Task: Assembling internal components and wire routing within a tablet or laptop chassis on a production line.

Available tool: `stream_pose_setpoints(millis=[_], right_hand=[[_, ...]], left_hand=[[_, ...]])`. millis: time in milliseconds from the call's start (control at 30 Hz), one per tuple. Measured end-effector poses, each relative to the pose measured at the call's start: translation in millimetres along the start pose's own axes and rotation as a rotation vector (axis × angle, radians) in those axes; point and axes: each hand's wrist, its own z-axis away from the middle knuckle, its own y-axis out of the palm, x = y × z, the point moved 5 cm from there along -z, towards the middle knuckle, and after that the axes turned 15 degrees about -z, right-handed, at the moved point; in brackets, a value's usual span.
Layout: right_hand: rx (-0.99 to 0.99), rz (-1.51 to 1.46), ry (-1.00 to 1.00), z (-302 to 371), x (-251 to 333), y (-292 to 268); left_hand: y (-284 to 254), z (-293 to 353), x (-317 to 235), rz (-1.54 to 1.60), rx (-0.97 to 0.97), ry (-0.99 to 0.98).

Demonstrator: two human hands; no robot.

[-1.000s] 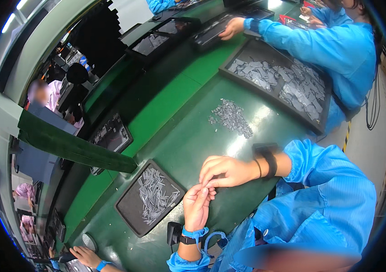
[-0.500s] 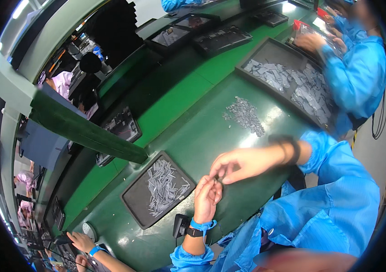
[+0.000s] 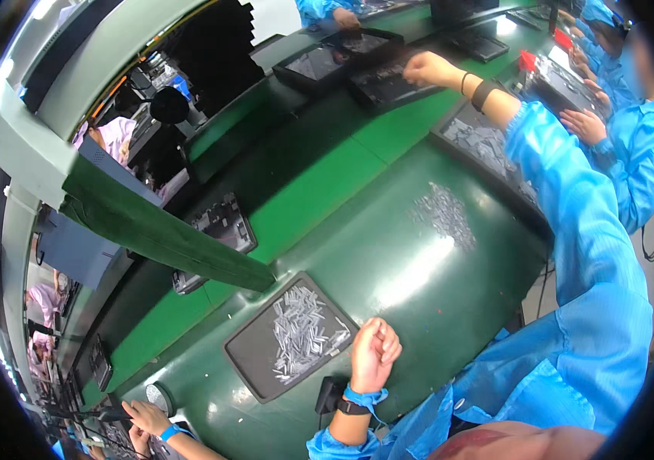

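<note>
My left hand (image 3: 375, 353) is held above the green table beside a dark shallow tray (image 3: 254, 372) of grey strips (image 3: 300, 333). Its fingers are curled in; whatever they might hold is hidden. Far across the table, my right arm stretches to a black tray (image 3: 373, 93) at the back. There my right hand (image 3: 428, 70) hovers over the tray's near right part with its fingers bent together, and I cannot make out anything between them. A loose pile of small grey pieces (image 3: 446, 215) lies on the table between the two hands.
A dark divided tray (image 3: 476, 169) of flat grey pieces stands at the right, partly behind my right arm. A green-wrapped post (image 3: 166, 226) rises at the left. Co-workers' hands (image 3: 584, 125) are at the right, another person's hand (image 3: 150, 416) at lower left.
My hands were together near the strip tray. The right one has swung far forward to the back tray; the left stays near the strips. The co-worker at the right has shifted.
</note>
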Motion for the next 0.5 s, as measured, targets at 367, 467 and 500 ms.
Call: stream_pose_setpoints(millis=[367, 467, 500], right_hand=[[-0.349, 0.415, 0.519, -59, -197, -105], [-0.282, 0.007, 0.689, -69, -184, -38], [-0.285, 0.015, 0.697, -65, -189, -45]], left_hand=[[12, -3, 1, -0.093, -0.029, -0.133], [5, 4, -3, -0.092, -0.099, -0.086], [6, 3, -3, -0.086, -0.094, -0.094]])
